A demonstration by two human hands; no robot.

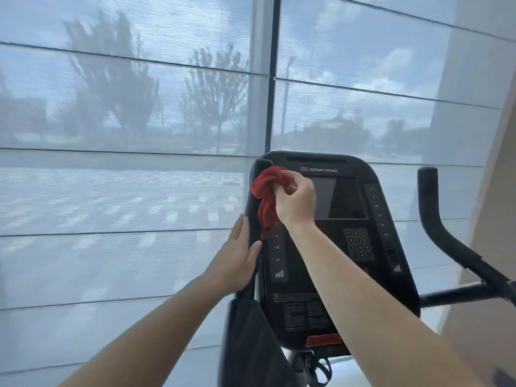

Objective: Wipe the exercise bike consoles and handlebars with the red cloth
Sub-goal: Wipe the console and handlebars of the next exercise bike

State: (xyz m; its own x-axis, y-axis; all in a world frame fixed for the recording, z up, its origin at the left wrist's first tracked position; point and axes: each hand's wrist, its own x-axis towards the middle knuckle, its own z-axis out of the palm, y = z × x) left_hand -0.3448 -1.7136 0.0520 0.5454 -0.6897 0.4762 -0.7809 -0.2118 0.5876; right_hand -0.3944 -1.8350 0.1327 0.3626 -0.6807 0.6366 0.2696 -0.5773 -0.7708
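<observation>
A black exercise bike console (335, 247) with a dark screen and keypad stands in front of me. My right hand (296, 202) is shut on the bunched red cloth (266, 191), which is pressed against the console's upper left corner and the top of the left handlebar (255, 216). My left hand (237, 261) wraps around that left handlebar lower down, fingers curled on it. The right handlebar (435, 219) rises free at the right of the console.
A large window wall with translucent blinds (125, 191) stands right behind the bike. A beige wall or column (497, 191) is close on the right. A black pouch (245, 331) hangs below the left handlebar.
</observation>
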